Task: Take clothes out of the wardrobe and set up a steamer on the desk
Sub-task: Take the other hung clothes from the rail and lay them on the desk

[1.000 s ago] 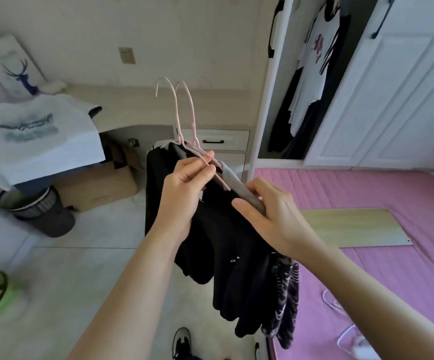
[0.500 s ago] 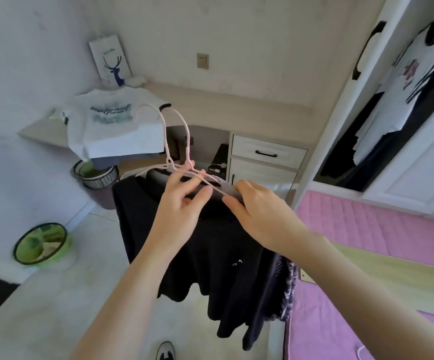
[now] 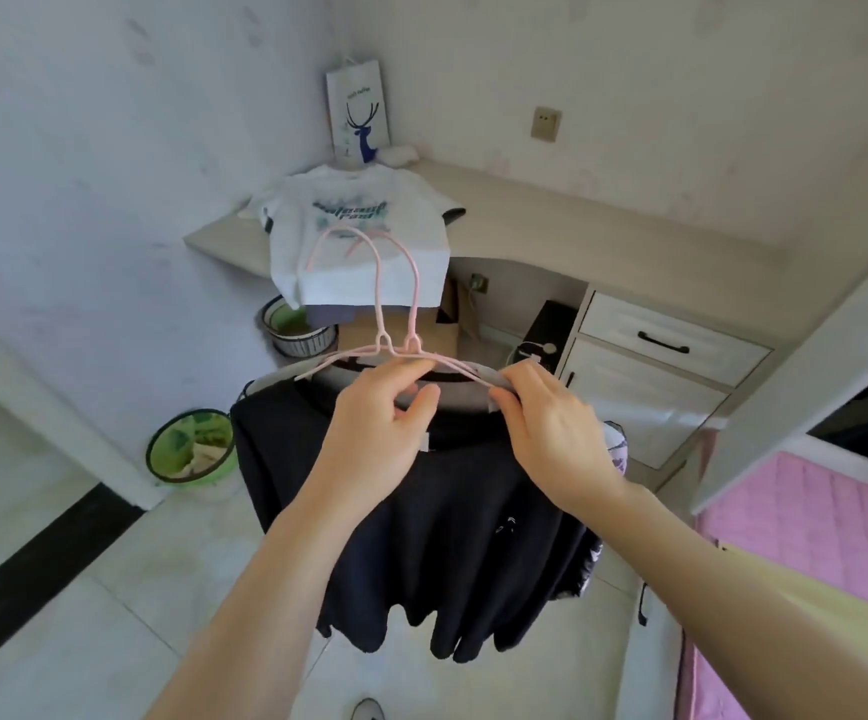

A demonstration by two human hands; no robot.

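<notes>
Floor (image 3: 84, 589) lies open and bare at the left, with a green basin (image 3: 190, 449) near the wall and a black strip along the floor's edge. Above it the desk (image 3: 551, 226) runs along the wall, and its front edge curves. A white T-shirt (image 3: 359, 236) hangs over that edge, and a paper bag (image 3: 356, 116) with a deer stands at the back. The right part of the desk top is bare.

The left hand (image 3: 375, 433) pinches the pink hangers (image 3: 395, 314) at their middle, fingers closed on the wire. The hangers' hooks point up, toward the desk. Their long bars run side to side. The dark clothes (image 3: 447, 537) hang down from them in the air, in front of the desk and above the floor.

The right hand (image 3: 551, 433) grips the right end of the hangers and the cloth there, fingers closed. Past it are white drawers (image 3: 665, 350), then the wardrobe frame (image 3: 811, 356) and a pink bed (image 3: 811, 522).
</notes>
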